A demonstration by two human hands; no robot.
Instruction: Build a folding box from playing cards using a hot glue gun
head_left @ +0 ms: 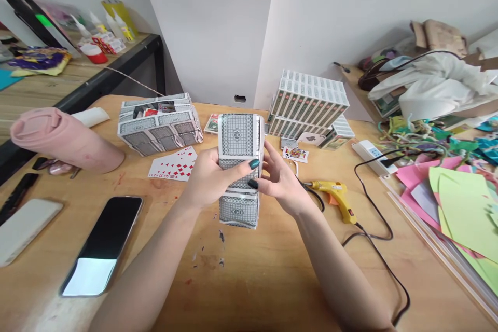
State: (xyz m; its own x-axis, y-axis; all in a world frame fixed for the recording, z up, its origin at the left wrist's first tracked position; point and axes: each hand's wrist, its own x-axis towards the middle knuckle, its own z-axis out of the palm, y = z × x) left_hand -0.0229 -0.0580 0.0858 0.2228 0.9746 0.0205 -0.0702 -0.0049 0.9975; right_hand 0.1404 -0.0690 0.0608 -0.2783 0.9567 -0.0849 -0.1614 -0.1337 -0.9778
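Both my hands hold a tall block covered in playing cards [238, 210], upright over the middle of the table, with patterned grey-and-white card backs facing me. My left hand [212, 176] wraps its left side, with the thumb laid across the front. On the right side, my right hand [283, 181] grips the edge, thumb at the front and fingers behind it. Behind my left hand lie several fanned diamond cards [171, 164]. A box made of playing cards [159, 124] stands farther back on the left, with loose cards inside its open top.
A yellow glue gun [334, 197] with a black cord lies right, near a white power strip [374, 155]. Stacked card packs [309, 104] stand behind. Left are a pink tumbler [66, 140], a phone [103, 244] and a white power bank [29, 228]. Coloured paper [467, 207] covers the right side.
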